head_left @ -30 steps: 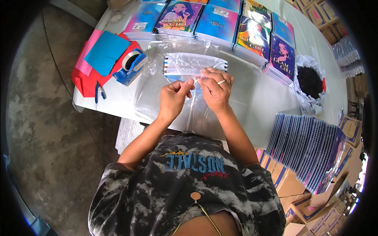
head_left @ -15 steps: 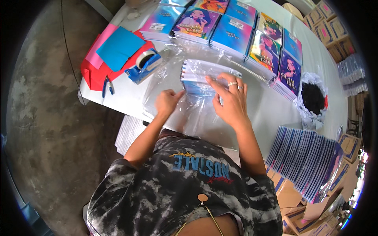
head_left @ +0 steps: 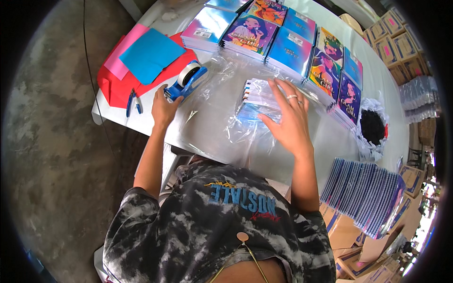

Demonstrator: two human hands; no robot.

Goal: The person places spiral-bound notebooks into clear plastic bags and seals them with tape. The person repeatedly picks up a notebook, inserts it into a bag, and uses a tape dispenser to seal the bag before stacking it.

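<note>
On the white table in front of me lies a small stack of spiral notebooks (head_left: 258, 96) inside a clear plastic sleeve (head_left: 238, 126). My right hand (head_left: 289, 111) rests over its right side, fingers spread and thumb apart. To the left, a blue tape dispenser (head_left: 193, 81) holds a white-cored roll of tape (head_left: 188, 73). My left hand (head_left: 165, 107) has its thumb and fingers around the dispenser's near end. Whether a strip of tape is between the fingertips is too small to tell.
Stacks of colourful notebooks (head_left: 250, 33) line the table's far side. Red, pink and blue sheets (head_left: 151, 55) lie left, beside blue-handled nippers (head_left: 130, 104). At right are a bag of black material (head_left: 373, 126), a tall notebook pile (head_left: 363, 195) and cardboard boxes (head_left: 394, 35).
My left hand has left the plastic sleeve and moved left to the tape dispenser. The right hand stays over the wrapped notebooks, its fingers now more spread. The whole view has shifted slightly.
</note>
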